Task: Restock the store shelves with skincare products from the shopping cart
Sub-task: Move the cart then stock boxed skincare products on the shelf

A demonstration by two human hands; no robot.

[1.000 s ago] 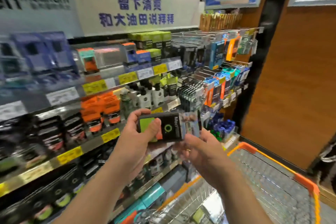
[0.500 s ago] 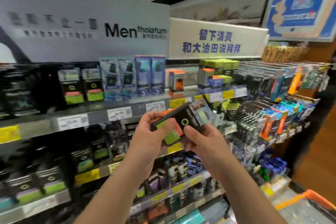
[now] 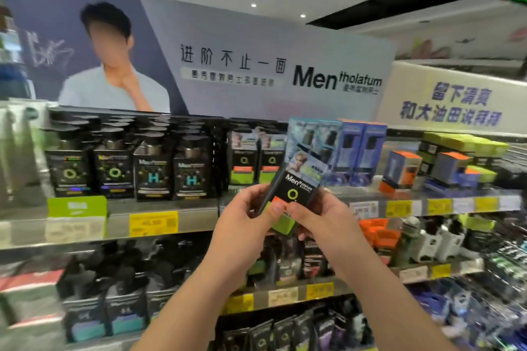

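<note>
In the head view you hold one black box (image 3: pixel 293 188) at centre frame with both hands clamped on its lower end: your left hand (image 3: pixel 245 225) wraps the left edge with the thumb across the front near the orange band, and your right hand (image 3: pixel 328 219) grips the right edge and underside, thumb meeting the left one on the green base. The box leans with its top toward the upper right, face toward you, which looks like you are squaring it up so the label faces outward before it goes onto the top shelf (image 3: pixel 285 202). Its likely home is the pair of matching boxes (image 3: pixel 256 162) just above and left of your hands, same black front with orange and green bands. To the right of that pair stand tall blue boxes (image 3: pixel 350 151), partly hidden behind the box you hold, so you have little room to either side. At left of the frame a row of dark pump bottles (image 3: pixel 128 168) fills the shelf, and at right sit small orange-topped boxes (image 3: pixel 402 165). Yellow price tags (image 3: pixel 153 224) line the shelf lip below. Whether there is free depth in front of the matching pair cannot be told, as your hands and the box cover that spot. The cart is out of frame.
</note>
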